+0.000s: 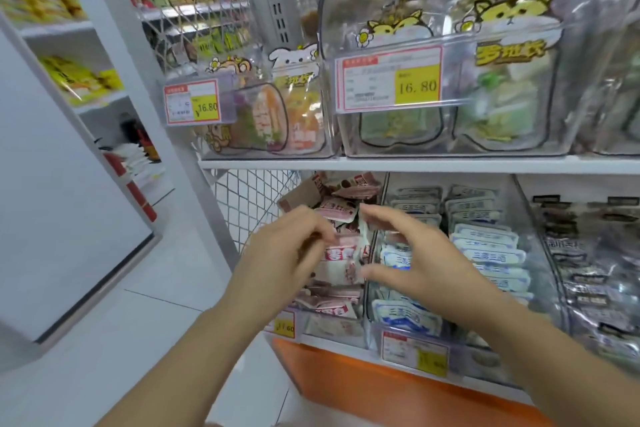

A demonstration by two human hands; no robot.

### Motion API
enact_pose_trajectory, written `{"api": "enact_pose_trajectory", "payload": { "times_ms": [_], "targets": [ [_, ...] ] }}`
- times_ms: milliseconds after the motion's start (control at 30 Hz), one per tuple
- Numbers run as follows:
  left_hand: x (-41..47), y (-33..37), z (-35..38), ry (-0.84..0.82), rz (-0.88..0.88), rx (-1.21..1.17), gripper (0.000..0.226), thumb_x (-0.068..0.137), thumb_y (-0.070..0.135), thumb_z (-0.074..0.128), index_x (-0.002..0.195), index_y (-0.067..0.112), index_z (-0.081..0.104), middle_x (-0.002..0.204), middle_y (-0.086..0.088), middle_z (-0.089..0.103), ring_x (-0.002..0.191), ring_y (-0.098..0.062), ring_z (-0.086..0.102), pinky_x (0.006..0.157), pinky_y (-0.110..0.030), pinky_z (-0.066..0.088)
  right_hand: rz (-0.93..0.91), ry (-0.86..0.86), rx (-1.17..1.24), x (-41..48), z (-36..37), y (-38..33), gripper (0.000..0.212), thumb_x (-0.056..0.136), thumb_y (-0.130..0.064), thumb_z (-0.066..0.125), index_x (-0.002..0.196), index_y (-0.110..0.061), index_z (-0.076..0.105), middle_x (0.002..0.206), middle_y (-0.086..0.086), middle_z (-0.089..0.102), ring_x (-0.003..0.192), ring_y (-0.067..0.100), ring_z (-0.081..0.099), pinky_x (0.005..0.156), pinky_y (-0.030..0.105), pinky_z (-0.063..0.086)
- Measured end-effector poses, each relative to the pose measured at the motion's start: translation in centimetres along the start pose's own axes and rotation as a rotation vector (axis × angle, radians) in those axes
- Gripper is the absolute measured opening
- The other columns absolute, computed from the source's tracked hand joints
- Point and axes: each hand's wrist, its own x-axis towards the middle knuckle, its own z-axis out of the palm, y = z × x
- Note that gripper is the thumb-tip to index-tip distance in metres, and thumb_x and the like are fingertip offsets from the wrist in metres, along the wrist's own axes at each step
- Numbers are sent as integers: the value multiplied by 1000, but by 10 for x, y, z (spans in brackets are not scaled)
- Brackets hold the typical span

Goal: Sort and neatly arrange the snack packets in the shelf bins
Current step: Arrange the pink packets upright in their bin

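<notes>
On the lower shelf, the leftmost clear bin (372,291) holds a loose heap of pink-and-white snack packets (341,210). My left hand (280,253) is over this bin, its fingers curled and pinching a pink-and-white packet (341,255) at its left edge. My right hand (419,253) hovers at the divider between this bin and its neighbour, with thumb and fingers spread in a wide C around the same stack; it touches the packet's right side at most lightly. The neighbouring bin holds blue-and-white packets (488,250) in neat rows.
Further right is a bin of dark silver packets (581,263). Above, a white shelf (415,165) carries clear bins with cartoon stickers and yellow 16.80 price tags (389,80). An orange base panel (381,388) runs below. A white tiled aisle and other shelving lie to the left.
</notes>
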Motion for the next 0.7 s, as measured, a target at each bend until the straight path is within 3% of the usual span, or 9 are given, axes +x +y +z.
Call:
{"api": "enact_pose_trajectory", "payload": {
  "times_ms": [100, 200, 333, 400, 467, 533, 633, 700],
  "targets": [
    [11, 16, 1, 0, 139, -71, 13, 84, 13, 53, 88, 25, 56, 86, 9, 60, 77, 8, 52, 66, -11, 41, -18, 54, 109, 0, 8, -4, 53, 76, -36, 74, 114, -57, 43, 113, -37, 55, 109, -16, 49, 95, 11, 40],
    [18, 24, 3, -1, 135, -145, 9, 85, 11, 62, 88, 18, 66, 84, 9, 64, 77, 9, 55, 68, -6, 38, -67, 135, 123, -2, 9, -6, 31, 81, -31, 70, 103, -48, 56, 99, -33, 61, 94, -6, 58, 80, 10, 45],
    [27, 26, -6, 23, -151, -448, 24, 85, 7, 67, 93, 29, 67, 87, 14, 70, 84, 2, 64, 74, -11, 48, -77, 295, 114, -5, 5, -4, 20, 86, -26, 63, 91, -42, 54, 90, -23, 62, 62, 4, 57, 55, 17, 44],
    [31, 9, -11, 24, -338, -498, 22, 88, 15, 63, 94, 36, 65, 91, 14, 71, 88, 0, 65, 75, -11, 48, -59, 420, 77, -4, -3, 7, 21, 86, -21, 62, 91, -40, 53, 89, -19, 60, 71, 0, 55, 61, 14, 41],
    [30, -19, -8, -154, -465, -303, 14, 91, 27, 60, 86, 39, 66, 89, 15, 70, 87, 1, 65, 73, -10, 48, -86, 479, -43, -4, -9, 16, 27, 88, -16, 61, 98, -39, 53, 98, -22, 54, 93, -7, 50, 75, 5, 37],
    [27, -50, 6, -459, -558, -102, 16, 92, 31, 59, 78, 33, 67, 89, 10, 71, 85, -5, 65, 77, -19, 47, -91, 457, -127, -5, -11, 23, 26, 88, -15, 61, 107, -31, 59, 101, -22, 51, 98, -7, 48, 79, 2, 35],
    [30, -78, 32, -843, -607, 158, 22, 94, 34, 56, 95, 18, 70, 96, 5, 65, 93, -15, 62, 86, -28, 44, -73, 358, -229, -8, -9, 32, 23, 90, -23, 58, 111, -30, 62, 102, -26, 49, 92, -1, 52, 80, 13, 42],
    [39, -80, 41, -967, -594, 228, 29, 95, 34, 53, 105, 12, 69, 101, -1, 66, 99, -21, 61, 86, -30, 43, -63, 318, -263, -9, -11, 36, 25, 91, -23, 58, 114, -29, 62, 104, -28, 47, 96, -1, 52, 80, 19, 45]
  ]
}}
